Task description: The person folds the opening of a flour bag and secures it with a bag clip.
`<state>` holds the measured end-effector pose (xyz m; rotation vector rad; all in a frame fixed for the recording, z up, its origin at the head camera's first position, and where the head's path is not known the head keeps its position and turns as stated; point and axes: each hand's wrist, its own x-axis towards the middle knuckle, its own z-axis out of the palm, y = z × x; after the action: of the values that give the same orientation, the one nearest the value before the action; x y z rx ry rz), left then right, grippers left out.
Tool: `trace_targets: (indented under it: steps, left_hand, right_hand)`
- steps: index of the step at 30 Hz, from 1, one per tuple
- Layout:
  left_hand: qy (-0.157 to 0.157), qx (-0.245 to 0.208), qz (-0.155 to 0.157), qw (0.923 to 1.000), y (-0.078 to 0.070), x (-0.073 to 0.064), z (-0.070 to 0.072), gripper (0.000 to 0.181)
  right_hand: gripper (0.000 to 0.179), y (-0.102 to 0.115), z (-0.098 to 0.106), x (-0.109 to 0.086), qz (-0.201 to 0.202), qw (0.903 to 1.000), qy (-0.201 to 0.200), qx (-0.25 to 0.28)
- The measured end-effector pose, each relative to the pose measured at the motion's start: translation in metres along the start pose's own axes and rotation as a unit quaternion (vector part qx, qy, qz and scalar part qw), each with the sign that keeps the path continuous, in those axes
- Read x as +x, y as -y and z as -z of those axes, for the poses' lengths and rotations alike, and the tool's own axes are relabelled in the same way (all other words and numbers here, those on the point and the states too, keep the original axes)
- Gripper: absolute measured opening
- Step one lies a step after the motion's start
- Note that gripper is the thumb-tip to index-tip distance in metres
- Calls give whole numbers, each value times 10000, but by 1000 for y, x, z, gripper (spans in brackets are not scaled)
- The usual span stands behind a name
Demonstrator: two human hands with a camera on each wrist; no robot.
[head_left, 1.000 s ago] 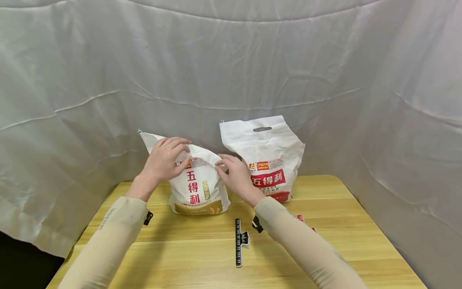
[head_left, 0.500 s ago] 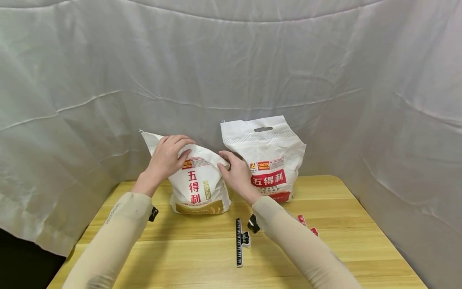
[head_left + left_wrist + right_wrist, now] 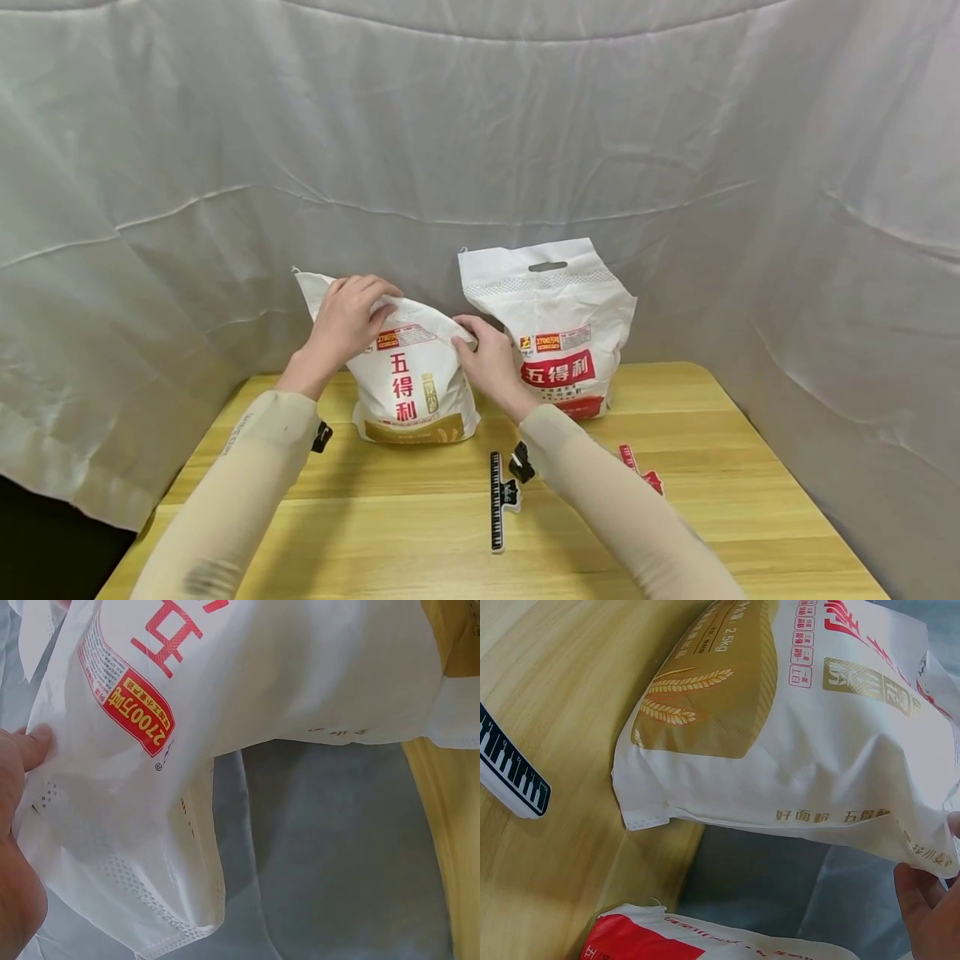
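White woven plastic with a gold band and red Chinese lettering: a flour bag (image 3: 412, 383) stands upright toward the back of the wooden desk (image 3: 405, 517), a little left of centre. Both of a person's bare hands grasp its top. The left hand (image 3: 348, 321) curls its fingers over the upper edge, with the thumb against the front; the right hand (image 3: 491, 358) pinches the right end of that edge between thumb and fingers. The top slopes down from left to right, and its left corner pokes up beyond the left hand.

Just to the right stands a second bag (image 3: 543, 304), white with red panels, its top upright with a slot-shaped handle hole. Nearer the viewer, a black clip (image 3: 496, 504) patterned with piano keys lies flat on the desk. Farther right lies a red clip (image 3: 651, 481), partly hidden by the right sleeve (image 3: 607, 492). Grey cloth (image 3: 480, 125) hangs behind and on both sides.
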<state>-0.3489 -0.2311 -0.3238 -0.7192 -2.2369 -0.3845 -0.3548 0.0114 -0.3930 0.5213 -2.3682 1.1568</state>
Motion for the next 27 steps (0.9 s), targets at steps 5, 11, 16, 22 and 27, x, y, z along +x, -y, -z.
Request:
trace_targets:
  steps: [5,11,16,22,27]
  left_hand:
    - [-43,-139,101,9998,-1,0,-1,14]
    - [-77,-162,184,9997,-2,0,-2,13]
    - [-10,-155,267,9995,-3,2,-2,11]
    - [280,-47,440,9986,-3,2,-1,10]
    - [393,29,488,9980,-1,3,0,11]
  right_hand:
    - [29,-1,-3,-2,-33,9999,-37,108]
    - [26,-1,-5,-2,5,9999,-84,138]
    - [22,-5,-7,-4,-48,9999,-80,144]
    - [15,-8,-5,-3,-323,9994,-132,-17]
    - [14,-9,-3,-1,-325,9994,-115,-59]
